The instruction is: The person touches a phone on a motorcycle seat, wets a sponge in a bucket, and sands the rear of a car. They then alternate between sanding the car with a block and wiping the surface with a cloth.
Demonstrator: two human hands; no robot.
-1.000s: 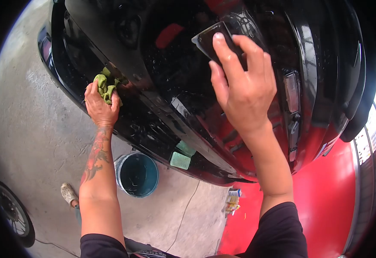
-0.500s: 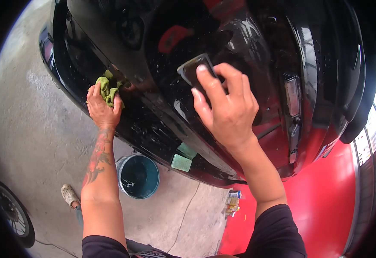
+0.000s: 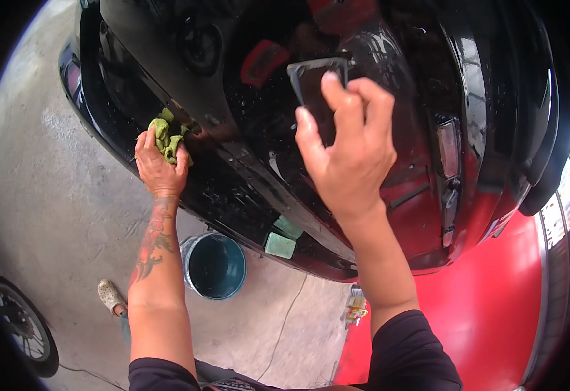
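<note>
My left hand [image 3: 161, 163] is closed around a crumpled yellow-green cloth [image 3: 166, 138], which rests on the rear bumper ledge of a glossy black car [image 3: 265, 156]. My right hand [image 3: 353, 140] grips a flat, dark rectangular block [image 3: 312, 88] with a pale edge, fingers and thumb at its sides. The block lies against the wet-looking, curved black panel, though its underside is hidden. Lower along the bumper sits a light green sponge [image 3: 279, 246], its reflection showing in the paint beside it.
Below the bumper a blue bucket [image 3: 240, 270] with dark contents stands on the concrete floor [image 3: 70, 215]. A foot in a pale clog [image 3: 110, 295] is left of it, near a wheel [image 3: 24, 326]. Small boxes [image 3: 356, 306] lie by the red floor [image 3: 454, 313]; a thin cable [image 3: 287, 319] crosses the concrete.
My right hand has slid the block up and slightly right over the panel, turning it a little. The left hand with the cloth stays nearly in place.
</note>
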